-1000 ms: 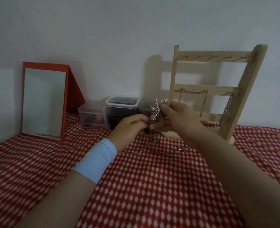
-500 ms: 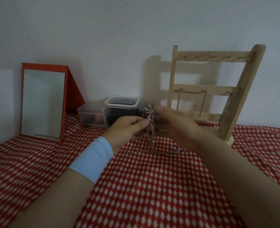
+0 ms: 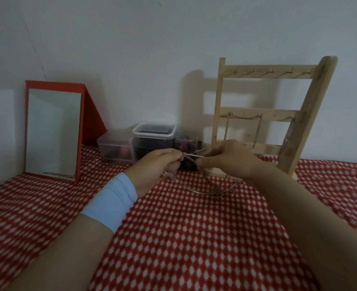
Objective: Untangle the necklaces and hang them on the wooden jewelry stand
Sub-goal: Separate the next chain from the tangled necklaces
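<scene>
A tangle of thin silver necklaces is stretched between my two hands just above the red checked cloth. My left hand, with a pale blue wristband, pinches one end. The other end is pinched by my right hand. Loose chain loops trail down onto the cloth below. Behind my right hand stands the wooden jewelry stand, with hooks on its top bar. One chain hangs from its middle bar and another chain hangs by the right post.
A red-framed mirror leans at the back left. Clear plastic boxes with small items sit against the wall between mirror and stand. The red checked cloth covers the whole surface.
My hands have lowered and pulled apart sideways. The pendant and chain that were held up vertically now run level between my fingertips.
</scene>
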`<control>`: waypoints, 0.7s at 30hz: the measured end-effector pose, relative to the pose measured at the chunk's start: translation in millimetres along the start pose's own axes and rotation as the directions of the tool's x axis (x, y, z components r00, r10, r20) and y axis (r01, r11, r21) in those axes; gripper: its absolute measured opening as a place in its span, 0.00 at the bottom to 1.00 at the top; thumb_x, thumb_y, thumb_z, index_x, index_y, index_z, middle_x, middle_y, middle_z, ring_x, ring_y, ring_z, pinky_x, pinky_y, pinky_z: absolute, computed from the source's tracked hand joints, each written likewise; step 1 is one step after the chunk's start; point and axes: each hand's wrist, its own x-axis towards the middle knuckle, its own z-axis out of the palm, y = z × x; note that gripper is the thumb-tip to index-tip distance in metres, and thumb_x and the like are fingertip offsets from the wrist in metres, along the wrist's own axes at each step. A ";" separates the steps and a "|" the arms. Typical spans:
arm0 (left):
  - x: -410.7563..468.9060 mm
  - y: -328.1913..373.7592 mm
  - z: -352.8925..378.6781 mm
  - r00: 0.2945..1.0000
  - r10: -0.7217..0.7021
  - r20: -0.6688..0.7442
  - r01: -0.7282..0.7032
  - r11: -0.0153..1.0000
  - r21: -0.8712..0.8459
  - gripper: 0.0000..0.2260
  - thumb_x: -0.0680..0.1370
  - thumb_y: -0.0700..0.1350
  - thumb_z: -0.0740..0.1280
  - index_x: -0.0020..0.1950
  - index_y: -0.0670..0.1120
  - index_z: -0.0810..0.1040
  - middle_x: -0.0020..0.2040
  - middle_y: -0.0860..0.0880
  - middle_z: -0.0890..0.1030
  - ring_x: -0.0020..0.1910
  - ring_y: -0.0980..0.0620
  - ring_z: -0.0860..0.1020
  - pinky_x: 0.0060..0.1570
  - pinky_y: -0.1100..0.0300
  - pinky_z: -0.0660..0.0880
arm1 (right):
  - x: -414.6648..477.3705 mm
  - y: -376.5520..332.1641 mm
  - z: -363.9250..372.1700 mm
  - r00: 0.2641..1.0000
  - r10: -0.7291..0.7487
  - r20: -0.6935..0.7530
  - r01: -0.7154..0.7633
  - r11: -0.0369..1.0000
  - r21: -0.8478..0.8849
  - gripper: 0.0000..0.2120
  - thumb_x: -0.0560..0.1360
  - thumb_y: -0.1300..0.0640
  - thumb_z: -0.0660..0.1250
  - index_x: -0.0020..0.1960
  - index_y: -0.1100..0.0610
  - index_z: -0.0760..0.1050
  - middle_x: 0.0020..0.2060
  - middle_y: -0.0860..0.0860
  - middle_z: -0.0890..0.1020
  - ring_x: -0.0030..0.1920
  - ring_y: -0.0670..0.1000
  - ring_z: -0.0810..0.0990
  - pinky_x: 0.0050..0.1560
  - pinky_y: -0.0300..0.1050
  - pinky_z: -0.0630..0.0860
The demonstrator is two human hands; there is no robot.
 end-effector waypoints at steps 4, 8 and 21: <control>-1.8 1.3 -5.5 0.998 0.005 -0.057 -0.003 1.000 0.027 0.12 0.80 0.43 0.61 0.38 0.45 0.78 0.30 0.46 0.74 0.32 0.51 0.73 0.40 0.57 0.70 | 2.0 3.4 -2.2 0.995 0.023 -0.093 -0.020 0.999 0.033 0.07 0.78 0.54 0.72 0.45 0.55 0.85 0.36 0.49 0.87 0.34 0.43 0.83 0.33 0.40 0.82; 0.9 -1.1 -7.5 0.994 0.051 -0.100 -0.053 0.998 -0.016 0.13 0.80 0.41 0.60 0.37 0.43 0.77 0.27 0.50 0.72 0.33 0.51 0.72 0.43 0.55 0.70 | 3.9 4.4 -1.6 0.989 0.048 -0.139 -0.045 0.999 0.022 0.11 0.80 0.51 0.69 0.45 0.54 0.86 0.40 0.53 0.87 0.26 0.38 0.74 0.27 0.34 0.70; 0.9 0.1 2.9 0.996 0.032 -0.082 -0.034 0.999 -0.029 0.12 0.83 0.41 0.58 0.41 0.42 0.74 0.25 0.55 0.68 0.23 0.60 0.64 0.23 0.70 0.61 | -3.4 -9.4 14.5 0.973 -0.201 -0.116 0.145 0.916 -0.375 0.04 0.78 0.52 0.70 0.45 0.44 0.80 0.41 0.38 0.80 0.42 0.37 0.78 0.40 0.31 0.72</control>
